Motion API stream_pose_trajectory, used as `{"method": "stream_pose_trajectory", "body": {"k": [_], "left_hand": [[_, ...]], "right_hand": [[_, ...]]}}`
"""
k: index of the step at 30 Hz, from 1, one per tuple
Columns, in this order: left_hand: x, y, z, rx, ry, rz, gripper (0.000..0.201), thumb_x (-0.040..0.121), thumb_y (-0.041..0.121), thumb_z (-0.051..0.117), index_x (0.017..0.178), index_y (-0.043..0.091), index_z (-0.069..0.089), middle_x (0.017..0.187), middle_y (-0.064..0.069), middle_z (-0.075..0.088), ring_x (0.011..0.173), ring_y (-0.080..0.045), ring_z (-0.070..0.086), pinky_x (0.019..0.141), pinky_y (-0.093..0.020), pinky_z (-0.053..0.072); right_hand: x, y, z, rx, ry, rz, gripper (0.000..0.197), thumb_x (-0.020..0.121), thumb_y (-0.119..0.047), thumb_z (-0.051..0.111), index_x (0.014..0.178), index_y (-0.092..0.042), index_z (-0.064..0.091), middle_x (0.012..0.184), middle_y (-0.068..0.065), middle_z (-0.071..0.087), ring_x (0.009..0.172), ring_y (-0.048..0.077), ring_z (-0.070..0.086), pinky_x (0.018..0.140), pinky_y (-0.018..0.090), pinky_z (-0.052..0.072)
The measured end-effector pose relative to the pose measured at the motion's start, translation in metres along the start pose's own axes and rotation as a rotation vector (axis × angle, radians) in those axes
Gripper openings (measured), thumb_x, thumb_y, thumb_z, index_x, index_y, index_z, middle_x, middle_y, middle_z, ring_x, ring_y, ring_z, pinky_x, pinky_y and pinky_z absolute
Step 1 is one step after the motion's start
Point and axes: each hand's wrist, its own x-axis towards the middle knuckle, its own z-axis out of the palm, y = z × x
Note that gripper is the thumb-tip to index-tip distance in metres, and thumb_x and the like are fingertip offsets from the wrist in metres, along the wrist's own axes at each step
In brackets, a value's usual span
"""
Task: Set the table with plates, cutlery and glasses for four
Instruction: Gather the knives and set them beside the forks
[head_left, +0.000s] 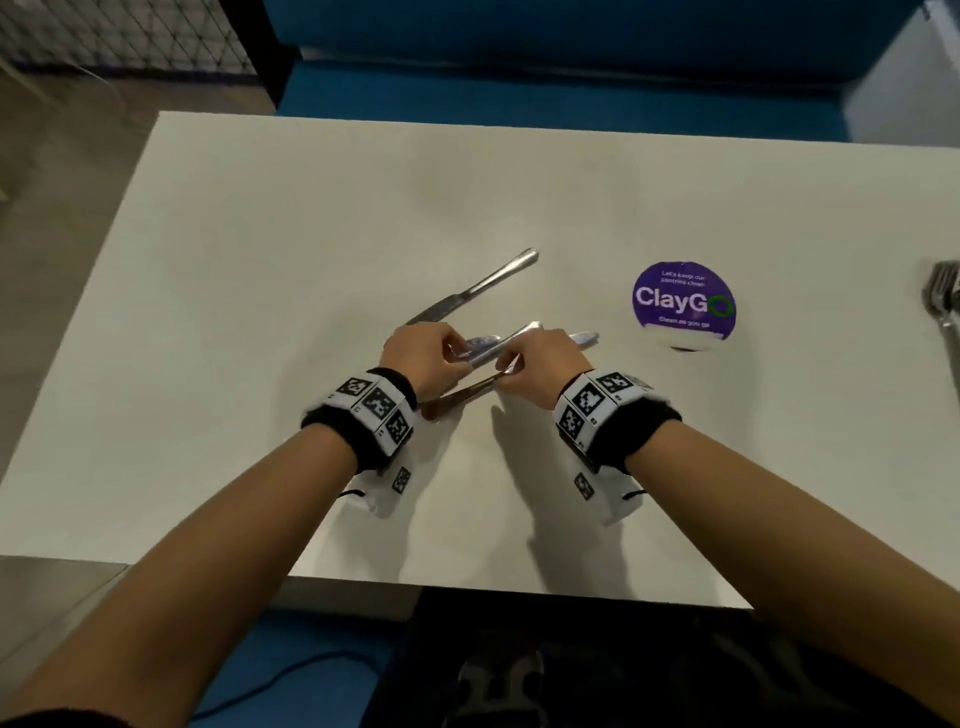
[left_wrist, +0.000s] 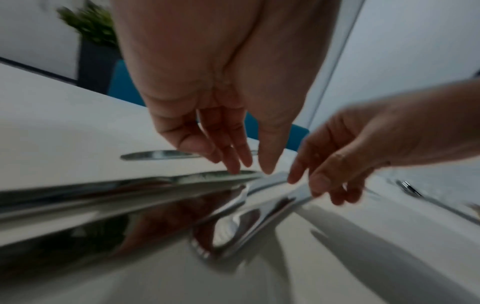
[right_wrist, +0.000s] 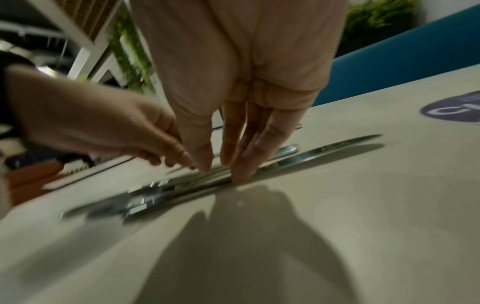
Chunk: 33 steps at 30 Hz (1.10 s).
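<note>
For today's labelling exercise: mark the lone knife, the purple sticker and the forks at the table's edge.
lone knife (head_left: 475, 288), head view, where handle meets blade.
purple sticker (head_left: 683, 301), head view, on the printed word.
forks (head_left: 943, 293), head view, on the tines.

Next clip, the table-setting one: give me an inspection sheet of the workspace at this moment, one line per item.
Surface: white table, mostly bare; no plates or glasses in view.
Job's things: one knife lies apart beyond the hands; a small pile of knives lies under the fingers; forks at the right edge.
Clutter: round purple ClayGo sticker on the tabletop.
Grippers: left hand and right hand both pinch at the pile of knives; each wrist carries a marker band.
Cables: a dark cable on the blue floor near the table's near edge.
Surroundings: blue bench behind the table; a potted plant.
</note>
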Motion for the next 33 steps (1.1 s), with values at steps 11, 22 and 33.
{"method": "stream_pose_trajectory", "body": {"k": [11, 22, 33], "left_hand": [[0.015, 0.017, 0.008, 0.405, -0.175, 0.277, 0.024, 0.095, 0.015, 0.045, 0.108, 0.002, 0.060, 0.107, -0.013, 0.066, 0.101, -0.028, 0.062, 0.077, -0.031, 0.045], [0.017, 0.022, 0.003, 0.534, -0.326, 0.315, 0.023, 0.093, 0.020, 0.047, 0.082, 0.003, 0.058, 0.077, -0.008, 0.057, 0.085, -0.029, 0.058, 0.071, -0.030, 0.043], [0.026, 0.015, -0.026, 0.168, -0.304, 0.288, 0.022, 0.097, 0.018, 0.044, 0.116, 0.015, 0.056, 0.101, -0.002, 0.070, 0.098, -0.010, 0.045, 0.082, -0.020, 0.037]], "right_hand": [[-0.004, -0.032, 0.028, -0.321, -0.029, -0.004, 0.029, 0.093, -0.004, 0.047, 0.118, -0.004, 0.062, 0.113, 0.012, 0.056, 0.104, 0.031, 0.060, 0.088, 0.038, 0.048], [-0.007, -0.035, 0.020, -0.497, -0.195, -0.021, 0.027, 0.094, -0.003, 0.045, 0.119, -0.001, 0.055, 0.119, 0.016, 0.057, 0.112, 0.031, 0.053, 0.083, 0.034, 0.044], [0.000, -0.014, -0.024, -0.460, -0.087, -0.279, 0.030, 0.090, -0.001, 0.052, 0.112, -0.012, 0.069, 0.109, 0.010, 0.061, 0.102, 0.028, 0.059, 0.080, 0.032, 0.044]]}}
